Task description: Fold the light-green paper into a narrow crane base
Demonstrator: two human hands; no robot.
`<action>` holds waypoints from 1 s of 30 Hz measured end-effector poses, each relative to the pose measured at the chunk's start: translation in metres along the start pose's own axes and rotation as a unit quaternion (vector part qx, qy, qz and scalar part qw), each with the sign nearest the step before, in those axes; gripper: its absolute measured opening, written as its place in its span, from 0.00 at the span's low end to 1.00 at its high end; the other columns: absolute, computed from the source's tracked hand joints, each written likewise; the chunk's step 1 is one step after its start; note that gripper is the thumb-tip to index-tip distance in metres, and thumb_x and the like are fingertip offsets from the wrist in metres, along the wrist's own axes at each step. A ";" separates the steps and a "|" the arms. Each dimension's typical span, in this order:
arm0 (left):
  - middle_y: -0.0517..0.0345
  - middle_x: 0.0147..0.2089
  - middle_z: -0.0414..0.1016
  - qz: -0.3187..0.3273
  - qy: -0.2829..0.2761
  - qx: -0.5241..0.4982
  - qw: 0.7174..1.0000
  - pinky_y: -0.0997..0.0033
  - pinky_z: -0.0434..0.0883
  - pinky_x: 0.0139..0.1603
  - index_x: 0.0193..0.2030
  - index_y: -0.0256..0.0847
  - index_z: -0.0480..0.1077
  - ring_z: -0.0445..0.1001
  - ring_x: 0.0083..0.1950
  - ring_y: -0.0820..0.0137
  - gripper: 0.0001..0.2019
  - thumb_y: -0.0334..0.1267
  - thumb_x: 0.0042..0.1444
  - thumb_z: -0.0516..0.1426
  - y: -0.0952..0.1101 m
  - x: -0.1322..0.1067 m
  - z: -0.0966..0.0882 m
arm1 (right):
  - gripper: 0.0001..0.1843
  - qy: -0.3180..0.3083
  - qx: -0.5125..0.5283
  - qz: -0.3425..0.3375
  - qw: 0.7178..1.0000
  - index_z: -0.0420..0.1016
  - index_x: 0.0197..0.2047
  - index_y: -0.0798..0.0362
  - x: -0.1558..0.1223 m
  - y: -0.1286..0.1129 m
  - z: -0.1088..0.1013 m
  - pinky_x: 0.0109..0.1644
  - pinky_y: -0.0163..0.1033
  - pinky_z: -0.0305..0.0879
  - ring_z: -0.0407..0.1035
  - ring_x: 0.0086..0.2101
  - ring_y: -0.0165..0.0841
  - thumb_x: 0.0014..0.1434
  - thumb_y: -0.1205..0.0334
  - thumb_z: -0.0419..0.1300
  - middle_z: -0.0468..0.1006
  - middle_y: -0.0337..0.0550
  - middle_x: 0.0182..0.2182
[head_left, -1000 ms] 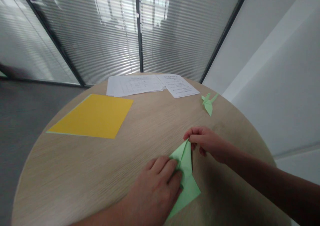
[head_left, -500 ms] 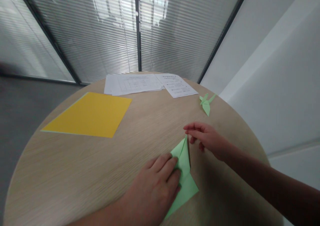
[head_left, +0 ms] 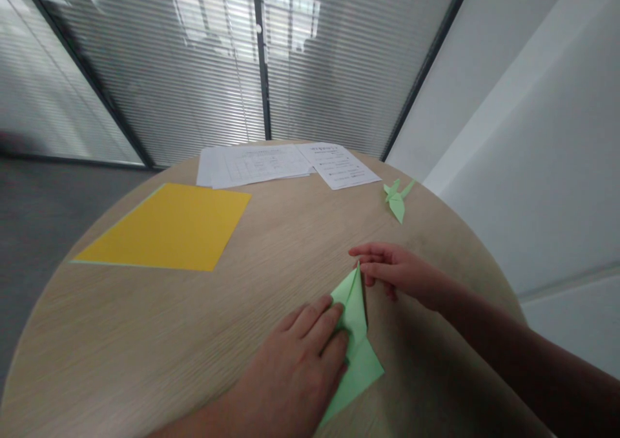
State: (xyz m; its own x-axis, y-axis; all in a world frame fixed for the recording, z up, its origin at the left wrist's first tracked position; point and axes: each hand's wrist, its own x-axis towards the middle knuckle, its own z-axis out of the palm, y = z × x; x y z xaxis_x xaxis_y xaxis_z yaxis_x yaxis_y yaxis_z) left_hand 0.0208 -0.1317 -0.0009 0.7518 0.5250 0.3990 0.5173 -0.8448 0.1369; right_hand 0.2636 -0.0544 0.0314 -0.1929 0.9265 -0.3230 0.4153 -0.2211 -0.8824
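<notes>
A sheet of light green origami paper (head_left: 356, 354), folded to a narrow point at its far end, lies on the table in front of me. My left hand (head_left: 303, 354) rests flat across its left side, fingers stretched out and pressing it down. At the pointed tip is my right hand (head_left: 394, 270), its thumb and a finger on either side of the paper's point while the index finger sticks out past it. The palm of the left hand covers part of the lower left of the sheet.
A folded green paper crane (head_left: 397, 202) stands at the right rear of the round wooden table (head_left: 271, 250). Yellow paper (head_left: 169, 228) with a green edge beneath lies at the left. Printed white sheets (head_left: 261, 163) sit along the far edge, before glass with blinds (head_left: 194, 70).
My right hand has shifted slightly left and down at the paper's point, so the thumb is now just beside the tip. My left hand stays pressed on the sheet. The view has turned slightly.
</notes>
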 end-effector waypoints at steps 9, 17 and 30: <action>0.44 0.61 0.77 0.001 0.005 0.008 1.000 0.50 0.77 0.61 0.53 0.36 0.76 0.74 0.63 0.53 0.13 0.37 0.73 0.52 0.001 0.000 0.004 | 0.10 0.006 0.041 0.063 0.997 0.75 0.40 0.53 0.001 -0.009 0.008 0.17 0.28 0.50 0.62 0.20 0.26 0.53 0.62 0.64 0.73 0.34 0.21; 0.43 0.61 0.77 0.001 0.001 0.008 1.000 0.49 0.75 0.62 0.52 0.36 0.76 0.73 0.64 0.51 0.11 0.34 0.69 0.55 0.001 -0.002 0.009 | 0.07 0.056 0.046 0.067 0.995 0.74 0.36 0.52 0.003 -0.008 0.017 0.17 0.29 0.48 0.61 0.19 0.26 0.51 0.66 0.61 0.73 0.34 0.20; 0.41 0.62 0.76 -0.006 0.000 -0.010 1.000 0.48 0.74 0.63 0.54 0.36 0.75 0.73 0.65 0.51 0.11 0.34 0.71 0.54 0.000 -0.003 0.009 | 0.13 0.180 -0.092 -0.106 0.974 0.80 0.42 0.51 -0.016 0.015 0.008 0.32 0.39 0.70 0.74 0.30 0.37 0.58 0.53 0.64 0.78 0.41 0.27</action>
State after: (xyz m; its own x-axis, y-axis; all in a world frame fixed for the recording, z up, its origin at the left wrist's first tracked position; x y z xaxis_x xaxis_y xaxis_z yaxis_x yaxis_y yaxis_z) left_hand 0.0223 -0.1328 -0.0105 0.7461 0.5347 0.3967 0.5172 -0.8407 0.1604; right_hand 0.2656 -0.0747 0.0208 0.0192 0.9994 0.0298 0.5596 0.0140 -0.8287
